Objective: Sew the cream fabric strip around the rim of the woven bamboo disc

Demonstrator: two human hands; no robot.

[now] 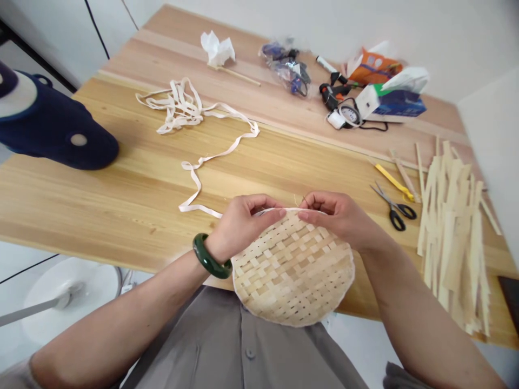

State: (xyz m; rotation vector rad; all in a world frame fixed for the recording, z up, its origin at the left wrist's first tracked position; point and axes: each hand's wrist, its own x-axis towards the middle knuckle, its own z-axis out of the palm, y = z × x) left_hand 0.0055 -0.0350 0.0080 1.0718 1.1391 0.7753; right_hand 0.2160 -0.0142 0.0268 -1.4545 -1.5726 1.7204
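A round woven bamboo piece (294, 265) with a white edging tilts against the table's near edge, in front of my body. My left hand (247, 221), a dark green bangle (208, 258) on its wrist, pinches the far rim. Close beside it, my right hand (334, 216) is closed on the same rim, thumb on the woven face. From the left hand a white ribbon (227, 147) trails across the table to a loose tangled heap (182, 108). The fingertips behind the rim are hidden.
To the right lie black-handled scissors (395, 208), a yellow cutter (393, 182) and a pile of bamboo strips (452, 227). Farther back are a glue gun (334, 97), tissue packs (391, 102), plastic bags (287, 67) and crumpled tissue (218, 48). A dark blue object (57, 124) stands at left.
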